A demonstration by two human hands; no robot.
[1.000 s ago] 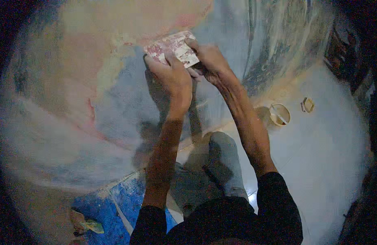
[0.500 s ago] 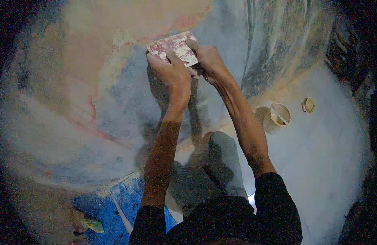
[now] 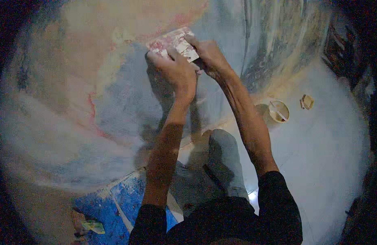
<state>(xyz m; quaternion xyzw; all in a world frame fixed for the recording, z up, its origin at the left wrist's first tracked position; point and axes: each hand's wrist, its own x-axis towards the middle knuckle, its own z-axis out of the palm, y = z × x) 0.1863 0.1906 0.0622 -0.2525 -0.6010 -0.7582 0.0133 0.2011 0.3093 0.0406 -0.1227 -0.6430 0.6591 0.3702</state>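
Observation:
Both hands grip a flat rectangular piece (image 3: 184,41), pale with reddish-pink blotches, held tilted in front of the painted surface. My left hand (image 3: 172,67) is closed round its lower left part, thumb on the face turned to me. On its right edge my right hand (image 3: 206,53) is closed, with the thumb over the upper corner. The fingers behind the piece are mostly hidden. What the piece is made of I cannot tell.
A round pale tub (image 3: 278,111) with a white stick in it stands right of my right forearm. Beside it lies a small yellowish object (image 3: 307,102). Blue paint-worn sheeting (image 3: 110,208) is at lower left, with a crumpled green-yellow scrap (image 3: 93,226). My bent knee (image 3: 223,143) is below.
The piece and both hands have shifted slightly upward, my left hand also a little to the right. The grip is the same.

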